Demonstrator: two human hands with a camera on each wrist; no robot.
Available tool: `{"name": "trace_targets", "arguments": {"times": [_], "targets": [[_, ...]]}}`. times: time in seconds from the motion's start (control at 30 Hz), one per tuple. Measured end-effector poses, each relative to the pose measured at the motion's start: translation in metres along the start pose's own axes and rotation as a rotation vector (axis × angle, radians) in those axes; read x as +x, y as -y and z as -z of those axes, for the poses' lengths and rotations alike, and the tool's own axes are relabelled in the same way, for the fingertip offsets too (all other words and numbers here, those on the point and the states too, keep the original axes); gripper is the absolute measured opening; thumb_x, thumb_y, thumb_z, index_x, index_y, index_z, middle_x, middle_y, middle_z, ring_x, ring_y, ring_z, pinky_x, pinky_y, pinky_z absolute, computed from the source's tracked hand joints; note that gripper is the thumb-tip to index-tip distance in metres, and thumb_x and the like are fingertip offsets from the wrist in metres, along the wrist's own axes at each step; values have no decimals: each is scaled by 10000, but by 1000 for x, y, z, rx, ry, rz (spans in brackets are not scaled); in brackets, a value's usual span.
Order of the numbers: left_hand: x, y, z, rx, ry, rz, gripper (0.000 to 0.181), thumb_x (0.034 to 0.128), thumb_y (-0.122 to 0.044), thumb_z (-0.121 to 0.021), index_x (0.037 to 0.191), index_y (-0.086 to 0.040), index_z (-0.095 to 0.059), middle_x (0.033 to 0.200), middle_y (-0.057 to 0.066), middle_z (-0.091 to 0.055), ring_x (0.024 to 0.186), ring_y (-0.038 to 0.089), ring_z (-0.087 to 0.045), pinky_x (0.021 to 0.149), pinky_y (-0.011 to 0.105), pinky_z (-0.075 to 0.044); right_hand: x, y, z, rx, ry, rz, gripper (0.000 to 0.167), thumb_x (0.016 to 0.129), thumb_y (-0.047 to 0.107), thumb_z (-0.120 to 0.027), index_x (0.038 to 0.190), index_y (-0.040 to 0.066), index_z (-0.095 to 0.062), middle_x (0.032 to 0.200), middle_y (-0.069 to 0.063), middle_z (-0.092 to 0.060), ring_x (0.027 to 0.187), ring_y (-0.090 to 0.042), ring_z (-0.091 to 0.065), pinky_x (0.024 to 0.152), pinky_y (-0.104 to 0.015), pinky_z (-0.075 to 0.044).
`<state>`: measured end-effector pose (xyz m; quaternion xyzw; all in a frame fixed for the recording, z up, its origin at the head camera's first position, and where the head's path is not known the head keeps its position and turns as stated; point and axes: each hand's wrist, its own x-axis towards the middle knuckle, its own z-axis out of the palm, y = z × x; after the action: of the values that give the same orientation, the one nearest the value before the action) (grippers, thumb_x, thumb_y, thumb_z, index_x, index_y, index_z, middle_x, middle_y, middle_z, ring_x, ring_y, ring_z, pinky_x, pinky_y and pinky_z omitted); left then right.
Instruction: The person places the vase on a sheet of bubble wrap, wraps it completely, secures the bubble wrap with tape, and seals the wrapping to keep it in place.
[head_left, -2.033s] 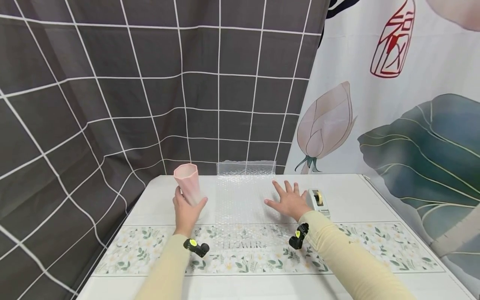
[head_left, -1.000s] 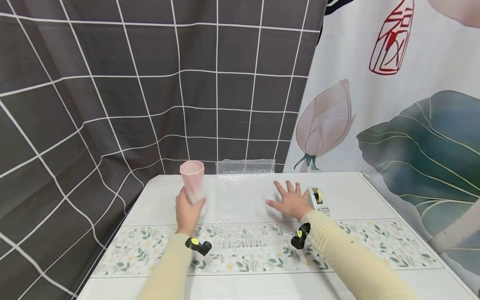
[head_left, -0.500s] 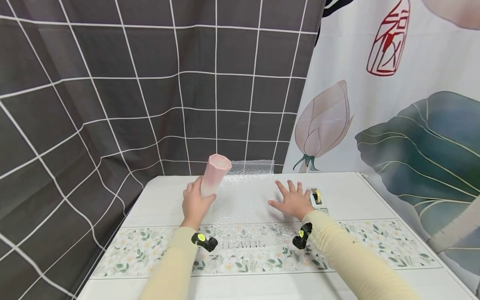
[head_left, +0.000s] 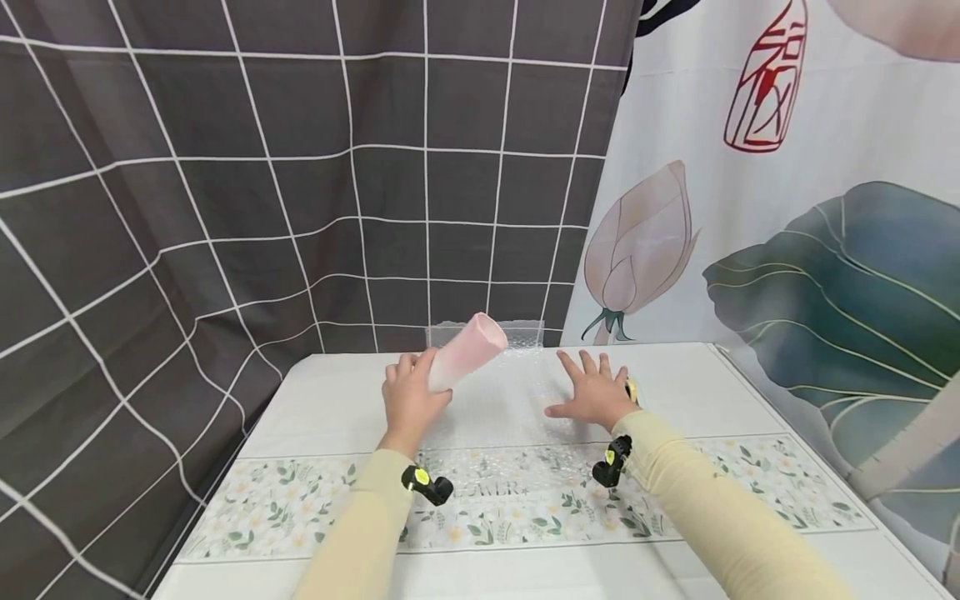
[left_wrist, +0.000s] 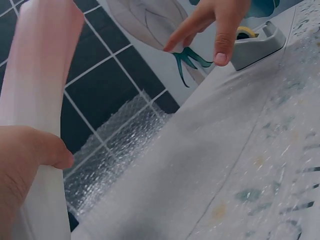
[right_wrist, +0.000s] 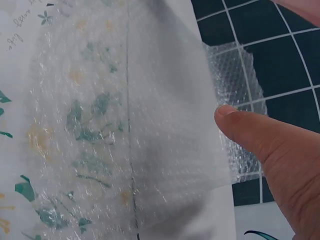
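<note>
A pink-and-white faceted vase (head_left: 468, 352) is tilted to the right over the bubble wrap (head_left: 495, 408), its mouth up and to the right. My left hand (head_left: 411, 400) grips its white lower end, and the thumb lies along the vase (left_wrist: 37, 85) in the left wrist view. Fingers spread, my right hand (head_left: 596, 393) is at the right edge of the wrap; whether it touches the sheet, I cannot tell. In the right wrist view the thumb of that hand (right_wrist: 285, 155) points over the bubble wrap (right_wrist: 95, 125).
Behind my right hand, a tape dispenser (left_wrist: 260, 45) with a yellow-cored roll stands on the white table (head_left: 322, 408), mostly hidden in the head view. The far end of the wrap reaches past the table's back edge, against a dark checked curtain (head_left: 390, 192).
My left hand has carried the vase rightward from beside the wrap to above it, and the vase has tipped from nearly upright toward the right. The right hand has shifted slightly right.
</note>
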<state>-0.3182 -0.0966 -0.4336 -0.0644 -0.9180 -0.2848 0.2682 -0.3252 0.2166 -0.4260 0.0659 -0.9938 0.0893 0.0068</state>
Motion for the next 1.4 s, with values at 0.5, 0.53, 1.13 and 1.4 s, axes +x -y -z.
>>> {"name": "trace_targets", "arguments": {"times": [0.5, 0.53, 1.13, 1.4], "targets": [[-18, -15, -29, 117, 84, -155, 705, 655, -224, -921, 1299, -240, -636, 1073, 65, -536, 1007, 308, -455, 913, 534, -398, -2, -7, 0, -6, -49, 59, 1184, 728, 683, -773, 1633, 216, -168, 1636, -263, -182, 1458, -606, -44, 1041, -829, 54], [-19, -15, -30, 120, 90, -159, 709, 654, -218, -921, 1303, -242, -637, 1073, 59, -535, 1005, 300, -451, 920, 533, -393, -2, -8, 0, -5, -48, 60, 1183, 726, 686, -773, 1632, 224, -169, 1638, -260, -179, 1458, -605, -41, 1040, -828, 62], [-29, -31, -44, 310, 207, -204, 723, 674, -183, -855, 1348, -280, -613, 1112, 52, -542, 1064, 291, -453, 987, 536, -374, -4, -17, -6, -10, -75, 90, 1174, 720, 675, -784, 1630, 240, -184, 1630, -249, -215, 1457, -604, -57, 1036, -835, 47], [-30, -32, -50, 345, 222, -216, 743, 675, -206, -864, 1365, -288, -601, 1124, 45, -544, 1075, 281, -459, 996, 526, -372, -7, -2, 1, 32, -109, 218, 1183, 706, 656, -808, 1631, 252, -190, 1653, -199, -197, 1484, -554, -76, 1064, -812, 36]]}}
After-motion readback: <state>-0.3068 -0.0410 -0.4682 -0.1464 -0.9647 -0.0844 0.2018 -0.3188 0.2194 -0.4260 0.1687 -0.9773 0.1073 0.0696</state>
